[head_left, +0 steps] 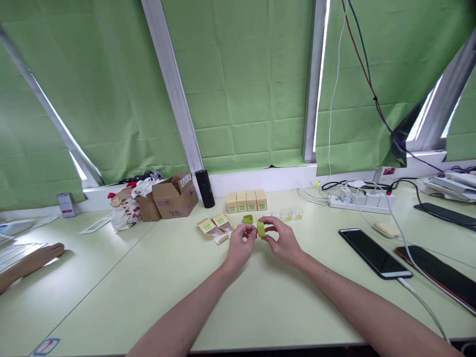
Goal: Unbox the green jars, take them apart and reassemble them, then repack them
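My right hand (281, 239) grips a small green case (261, 229) between thumb and fingers, just above the table. Close against its left side, my left hand (241, 242) is closed in a pinch; whatever its fingertips hold is hidden or too small to name. Another small green piece (248, 218) lies on the table just behind my hands. To the left are flattened-open kraft boxes (216, 228) with green windows. Several closed kraft boxes (247, 202) stand in a row farther back. Small clear plastic cases (291, 214) with yellow bits inside sit behind my right hand.
A black cylinder (205, 189) and an open cardboard box (175, 196) stand at the back left. On the right are a phone (375, 253) on a cable, a second dark phone (441, 275) and a power strip (362, 202). Another person's hand (46, 254) rests at far left.
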Tool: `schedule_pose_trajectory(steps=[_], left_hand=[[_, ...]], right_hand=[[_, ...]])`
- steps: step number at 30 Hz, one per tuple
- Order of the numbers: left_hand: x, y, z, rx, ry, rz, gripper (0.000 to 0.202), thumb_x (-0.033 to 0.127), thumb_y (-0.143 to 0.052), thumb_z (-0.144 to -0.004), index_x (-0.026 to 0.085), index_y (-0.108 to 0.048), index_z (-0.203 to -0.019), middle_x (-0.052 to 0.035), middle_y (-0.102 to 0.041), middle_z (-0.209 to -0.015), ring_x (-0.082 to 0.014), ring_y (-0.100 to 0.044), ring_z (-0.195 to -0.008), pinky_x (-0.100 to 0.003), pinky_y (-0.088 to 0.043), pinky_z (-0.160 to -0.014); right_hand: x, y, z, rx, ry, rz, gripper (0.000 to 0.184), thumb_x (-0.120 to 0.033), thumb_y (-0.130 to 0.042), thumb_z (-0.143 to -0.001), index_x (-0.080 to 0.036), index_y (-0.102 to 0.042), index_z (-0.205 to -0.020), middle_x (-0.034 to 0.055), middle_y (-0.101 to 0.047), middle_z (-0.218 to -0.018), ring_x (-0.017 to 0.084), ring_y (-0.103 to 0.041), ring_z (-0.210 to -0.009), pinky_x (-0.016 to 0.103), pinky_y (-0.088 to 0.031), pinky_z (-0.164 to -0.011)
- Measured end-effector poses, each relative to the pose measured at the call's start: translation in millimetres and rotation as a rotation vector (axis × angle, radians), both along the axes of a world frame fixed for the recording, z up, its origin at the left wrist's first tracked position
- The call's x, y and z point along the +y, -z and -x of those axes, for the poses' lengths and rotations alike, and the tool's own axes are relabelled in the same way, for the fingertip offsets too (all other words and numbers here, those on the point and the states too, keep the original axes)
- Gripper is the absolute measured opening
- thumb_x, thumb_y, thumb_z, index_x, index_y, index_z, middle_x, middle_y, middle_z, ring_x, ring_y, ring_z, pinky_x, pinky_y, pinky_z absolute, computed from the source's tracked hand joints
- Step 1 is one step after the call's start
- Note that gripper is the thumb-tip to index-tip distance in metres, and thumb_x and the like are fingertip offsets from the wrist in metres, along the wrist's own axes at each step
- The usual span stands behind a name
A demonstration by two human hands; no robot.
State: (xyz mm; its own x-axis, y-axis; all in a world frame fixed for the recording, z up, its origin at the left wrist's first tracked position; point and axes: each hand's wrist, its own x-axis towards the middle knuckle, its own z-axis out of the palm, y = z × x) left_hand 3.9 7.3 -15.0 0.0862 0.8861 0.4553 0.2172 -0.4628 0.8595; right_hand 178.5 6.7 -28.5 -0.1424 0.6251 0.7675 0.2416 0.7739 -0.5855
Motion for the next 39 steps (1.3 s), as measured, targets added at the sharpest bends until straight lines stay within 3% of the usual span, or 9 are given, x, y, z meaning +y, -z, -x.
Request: schedule_pose_trajectory(steps=[39], left_hand=[[3.5,3.3,1.8,-0.023,-0.004,0.018,0.024,0.042,-0.068,-0.089,0.019,-0.068,-0.082,-0.0045,-0.07,-0.083,-0.0183,-0.065,-0.078,-0.032,-0.051,-0.078]], right_hand=[[3.2,1.4,-1.7,0.062,-0.038,0.113,0.041,-0.014,-0.064,-0.086,-0.026,-0.064,-0.124,0.0072,-0.072,-0.118,0.023,-0.072,-0.108,0.041,-0.068,-0.085]])
